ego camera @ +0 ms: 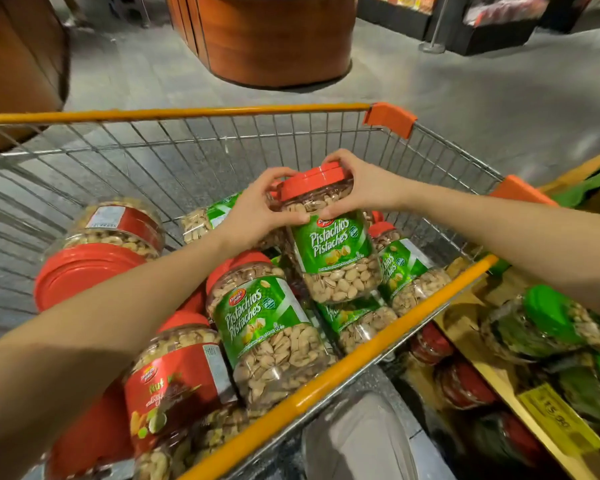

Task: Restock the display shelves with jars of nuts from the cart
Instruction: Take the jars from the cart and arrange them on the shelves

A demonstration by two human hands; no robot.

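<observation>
red-lidded pistachio jar [329,244] is gripped just under its lid by the left hand [253,213] and the right hand [357,185], fingers curled round both sides. it is held nearly upright inside the cart [187,114], above other nut jars [267,337]. display shelves [492,379] are seen just beside the cart.

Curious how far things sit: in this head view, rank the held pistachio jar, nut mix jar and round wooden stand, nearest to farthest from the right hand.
1. Held pistachio jar: gripped by the right hand.
2. Nut mix jar: near-left end of the cart.
3. Round wooden stand: beyond the cart.
</observation>
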